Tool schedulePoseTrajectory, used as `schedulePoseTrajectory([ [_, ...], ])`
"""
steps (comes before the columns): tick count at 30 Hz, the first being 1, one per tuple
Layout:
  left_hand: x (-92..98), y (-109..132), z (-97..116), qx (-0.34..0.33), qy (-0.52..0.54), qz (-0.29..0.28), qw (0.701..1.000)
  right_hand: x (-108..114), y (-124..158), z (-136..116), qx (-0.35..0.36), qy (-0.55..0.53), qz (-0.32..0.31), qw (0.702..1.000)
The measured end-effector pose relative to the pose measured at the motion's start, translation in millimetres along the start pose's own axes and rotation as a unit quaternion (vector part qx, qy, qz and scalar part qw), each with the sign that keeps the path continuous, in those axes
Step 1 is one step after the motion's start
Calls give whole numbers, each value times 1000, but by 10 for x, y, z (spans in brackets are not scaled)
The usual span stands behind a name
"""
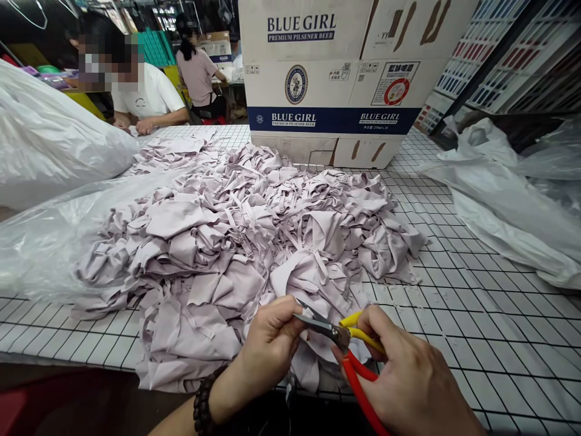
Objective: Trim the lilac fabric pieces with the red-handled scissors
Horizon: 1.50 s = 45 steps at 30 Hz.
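On my feed the left hand (267, 351) sits low in the middle. Its fingers are curled shut against the thumb, pinching a piece of cloth (311, 363) that hangs down below the knuckles. A dark bead bracelet (204, 399) circles that wrist.

The right hand (408, 375) is just beside it and grips the scissors (324, 327) by the handles, one yellow and one red, with its fingers wrapped closed around them. The metal blades point left toward the left thumb, and their tips stand slightly parted, right at the pinched cloth.

Both hands work at the near edge of a big pile of cloth (236, 242), all pale lilac scraps and strips, which is heaped on a white table (476, 315) marked with a black grid.

Behind the pile stands a large cardboard box (336, 79) printed in blue. A bulging clear plastic bag (45, 139) lies on the far left, with more loose plastic sheeting (499, 194) on the right.

At the far end of the table a person in a white shirt (149, 94) leans over it with both hands down. Further back a person in a pink shirt (197, 72) faces away.
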<state>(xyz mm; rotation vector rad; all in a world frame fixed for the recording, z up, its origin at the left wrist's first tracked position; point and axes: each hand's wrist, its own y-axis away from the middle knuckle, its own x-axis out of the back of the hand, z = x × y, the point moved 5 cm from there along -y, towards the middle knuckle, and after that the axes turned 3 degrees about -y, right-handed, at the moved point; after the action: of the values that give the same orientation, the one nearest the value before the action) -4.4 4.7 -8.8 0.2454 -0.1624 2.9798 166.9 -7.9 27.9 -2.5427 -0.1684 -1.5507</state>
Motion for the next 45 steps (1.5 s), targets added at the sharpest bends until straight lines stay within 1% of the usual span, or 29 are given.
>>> schedulePoseTrajectory([
  [4,-2,9,16,-4,2,-5,1000,-19,2,15,-10,7,-21,1000],
  [10,-12,25,20,-14,7,-17,1000,-21,5,24,-9,-1,-16,1000],
  [16,-15,25,5,-10,32,-12,999,-28,15,19,-2,4,1,1000],
  [19,-26,25,-1,2,54,-21,998,-43,10,50,0,-2,0,1000],
  [24,-45,49,-60,41,104,-33,993,-61,-23,77,40,-16,-24,999],
  [30,-52,57,-51,55,133,-45,989,-40,-33,79,72,-22,8,997],
  [36,-21,50,-20,44,106,-47,992,-12,-25,68,95,-19,31,995],
  [40,-11,52,-35,46,100,-57,992,6,-18,57,108,-14,33,994],
  [43,-12,53,-46,56,106,-62,991,-16,-14,90,102,-26,40,994],
  [45,-20,51,-43,63,118,-62,989,-74,-20,133,81,-57,19,995],
])
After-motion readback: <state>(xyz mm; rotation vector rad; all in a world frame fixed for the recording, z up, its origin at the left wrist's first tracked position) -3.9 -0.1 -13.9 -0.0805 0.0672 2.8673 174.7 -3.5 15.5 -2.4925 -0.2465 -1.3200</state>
